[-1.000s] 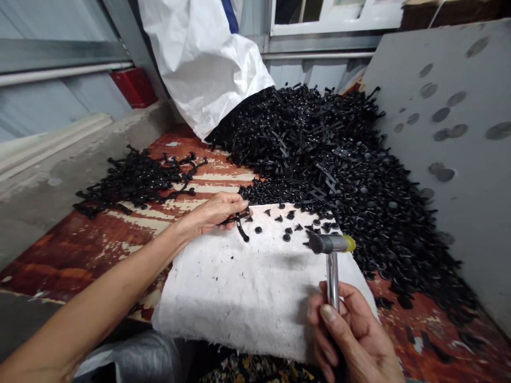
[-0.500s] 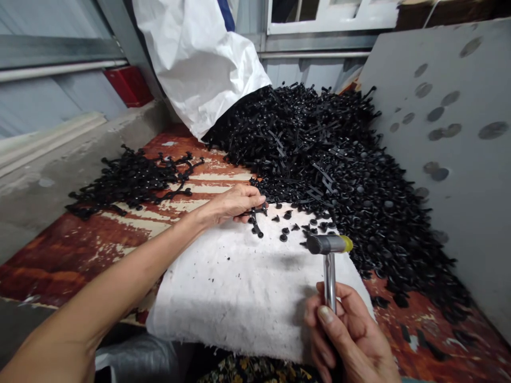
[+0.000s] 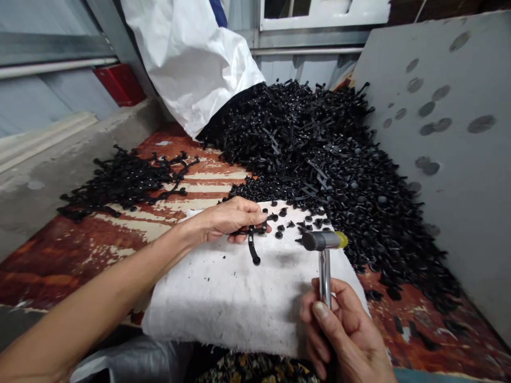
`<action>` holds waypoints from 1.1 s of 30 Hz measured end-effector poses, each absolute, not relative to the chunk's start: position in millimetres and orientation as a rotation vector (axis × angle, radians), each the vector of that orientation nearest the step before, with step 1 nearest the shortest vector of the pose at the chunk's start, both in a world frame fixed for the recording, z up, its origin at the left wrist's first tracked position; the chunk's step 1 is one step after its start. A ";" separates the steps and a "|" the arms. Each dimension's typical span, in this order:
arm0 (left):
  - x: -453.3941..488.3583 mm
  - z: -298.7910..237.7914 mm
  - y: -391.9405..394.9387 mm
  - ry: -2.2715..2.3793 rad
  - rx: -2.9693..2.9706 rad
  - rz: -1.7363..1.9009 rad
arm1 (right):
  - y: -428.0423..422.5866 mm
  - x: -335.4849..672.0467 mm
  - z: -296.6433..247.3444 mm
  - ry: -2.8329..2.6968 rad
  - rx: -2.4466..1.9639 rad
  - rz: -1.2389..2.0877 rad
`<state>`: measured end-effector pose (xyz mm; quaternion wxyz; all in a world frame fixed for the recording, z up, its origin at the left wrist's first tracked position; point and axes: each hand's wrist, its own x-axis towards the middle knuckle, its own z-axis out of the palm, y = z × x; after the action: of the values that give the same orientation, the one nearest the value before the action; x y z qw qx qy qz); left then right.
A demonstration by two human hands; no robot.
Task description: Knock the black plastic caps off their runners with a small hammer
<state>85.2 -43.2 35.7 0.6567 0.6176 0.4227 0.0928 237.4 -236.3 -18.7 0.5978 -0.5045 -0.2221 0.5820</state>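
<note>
My left hand [image 3: 239, 219] is closed on a black strip [image 3: 252, 247] with round knobbed ends, which hangs below the fingers over a white cloth [image 3: 207, 303]. In my right hand [image 3: 339, 324] is a mallet [image 3: 325, 268], gripped low on its metal shaft. The mallet stands upright with its head up, one end dark grey and the other yellow. Several small black caps [image 3: 280, 229] lie loose at the far edge of the cloth, between my left hand and the mallet head.
A large heap of black parts [image 3: 319, 143] spills from a white sack [image 3: 191, 64] at the back. On the left lies a smaller pile of black strips [image 3: 128, 181], on a worn red-brown board [image 3: 35, 260]. A grey spotted panel [image 3: 459, 159] borders the right side.
My left hand and the black strip have come slightly nearer to me, and more of the strip hangs down. The right hand holds the mallet as before. The whole view has shifted a little.
</note>
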 end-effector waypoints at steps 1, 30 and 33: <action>84.0 36.5 -46.1 0.966 1.435 0.235 | -236.3 237.2 -18.7 -0.520 -1.168 1.345; 121.0 31.1 -30.6 0.989 1.962 0.186 | -234.4 244.0 -36.4 -0.696 -0.974 1.316; 113.4 32.5 -30.2 1.032 1.976 0.149 | -234.8 244.4 -39.3 -0.682 -0.961 1.330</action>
<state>113.4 -30.2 32.5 0.4384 0.7948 0.4152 0.0601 244.4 -234.8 -39.3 0.6306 -0.4197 -0.2979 0.5810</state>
